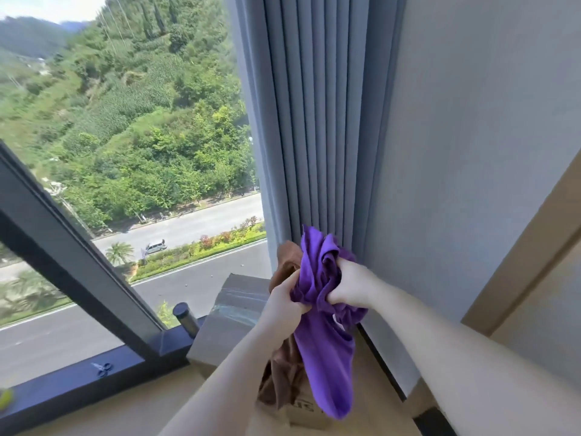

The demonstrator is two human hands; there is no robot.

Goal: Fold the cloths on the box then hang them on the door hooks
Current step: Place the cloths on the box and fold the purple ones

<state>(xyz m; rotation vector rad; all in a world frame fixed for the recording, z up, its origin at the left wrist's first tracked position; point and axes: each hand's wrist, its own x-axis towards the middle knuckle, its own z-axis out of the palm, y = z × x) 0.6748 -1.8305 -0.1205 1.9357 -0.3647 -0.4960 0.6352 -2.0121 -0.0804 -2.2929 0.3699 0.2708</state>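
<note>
Over the box (232, 306) by the window, both hands are clamped on bunched cloth: left hand (284, 302) w/ the brown cloth (284, 372), right hand (349, 286) on the purple cloth (327, 357). Soft, light, floppy imo, so grab corners to spread it.

Bare forearms, no sleeves (nothing on wrists).

The purple cloth (327, 350) hides most of the brown cloth (284, 382); box (239, 306) partly covered.
</note>
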